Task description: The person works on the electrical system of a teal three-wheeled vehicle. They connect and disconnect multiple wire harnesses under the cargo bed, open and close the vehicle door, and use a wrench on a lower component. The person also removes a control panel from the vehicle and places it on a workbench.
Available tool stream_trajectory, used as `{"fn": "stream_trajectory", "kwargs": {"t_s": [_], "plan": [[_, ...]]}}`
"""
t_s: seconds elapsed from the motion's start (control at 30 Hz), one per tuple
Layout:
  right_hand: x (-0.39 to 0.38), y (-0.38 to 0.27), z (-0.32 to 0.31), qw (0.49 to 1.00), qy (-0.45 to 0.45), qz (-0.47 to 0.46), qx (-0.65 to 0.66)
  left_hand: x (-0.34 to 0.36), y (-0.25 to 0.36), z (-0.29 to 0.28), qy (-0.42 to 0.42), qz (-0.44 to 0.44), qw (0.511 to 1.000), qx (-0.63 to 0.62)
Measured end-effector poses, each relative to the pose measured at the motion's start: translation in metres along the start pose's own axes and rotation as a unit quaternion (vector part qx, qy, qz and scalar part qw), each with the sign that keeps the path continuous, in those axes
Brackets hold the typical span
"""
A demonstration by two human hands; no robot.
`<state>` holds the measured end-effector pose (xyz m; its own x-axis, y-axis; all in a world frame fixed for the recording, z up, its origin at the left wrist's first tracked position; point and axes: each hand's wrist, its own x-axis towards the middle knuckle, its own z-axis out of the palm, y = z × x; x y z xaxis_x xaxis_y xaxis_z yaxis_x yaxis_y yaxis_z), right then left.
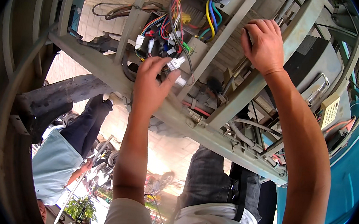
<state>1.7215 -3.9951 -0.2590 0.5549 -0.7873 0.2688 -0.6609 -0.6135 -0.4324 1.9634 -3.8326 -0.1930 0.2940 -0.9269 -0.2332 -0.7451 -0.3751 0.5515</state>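
My left hand (pixel 151 81) reaches into a bundle of wires, thumb and fingers round a white connector plug (pixel 175 63). A second white connector (pixel 180 81) sits just beside the thumb. Past the fingertips, thin coloured wires (pixel 174 18) run among more plugs, including a white connector block (pixel 139 42) and a green one (pixel 186 46). My right hand (pixel 265 47) is closed beside a slanting metal beam (pixel 243 103), its fingers curled at a small dark thing I cannot make out.
Thick yellow, blue and green cables (pixel 211 20) lead to a box at the top. A metal cross rail (pixel 163 102) spans the frame before me. A black and silver case (pixel 311 66) stands right. A person in a light blue top (pixel 55 165) is at lower left, holding a pole.
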Motion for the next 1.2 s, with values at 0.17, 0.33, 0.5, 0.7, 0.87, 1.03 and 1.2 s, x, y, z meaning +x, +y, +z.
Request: {"fn": "stream_trajectory", "kwargs": {"t_s": [0.17, 0.33, 0.5, 0.7, 0.87, 1.03, 1.2], "plan": [[0.000, 0.000, 0.000, 1.000, -0.001, -0.005, 0.006, 0.033, 0.004, 0.002, 0.076, -0.093, 0.982, -0.143], [0.000, 0.001, -0.001, 1.000, -0.011, 0.001, 0.001, 0.054, 0.018, 0.010, 0.068, -0.092, 0.983, -0.147], [-0.001, 0.001, 0.002, 1.000, -0.011, 0.002, -0.002, 0.068, 0.023, 0.021, 0.111, -0.025, 0.993, 0.042], [-0.001, 0.003, -0.001, 1.000, -0.023, 0.012, 0.003, 0.079, 0.014, 0.018, 0.118, -0.059, 0.991, 0.030], [-0.002, 0.004, 0.000, 1.000, -0.019, 0.009, 0.005, 0.080, 0.011, 0.020, 0.131, 0.063, 0.983, 0.116], [-0.002, 0.005, 0.003, 1.000, 0.015, -0.002, 0.011, 0.093, 0.025, 0.026, 0.110, 0.033, 0.968, 0.225], [-0.002, 0.005, 0.004, 1.000, 0.026, 0.001, 0.018, 0.099, 0.032, 0.032, 0.096, 0.008, 0.967, 0.235]]}}
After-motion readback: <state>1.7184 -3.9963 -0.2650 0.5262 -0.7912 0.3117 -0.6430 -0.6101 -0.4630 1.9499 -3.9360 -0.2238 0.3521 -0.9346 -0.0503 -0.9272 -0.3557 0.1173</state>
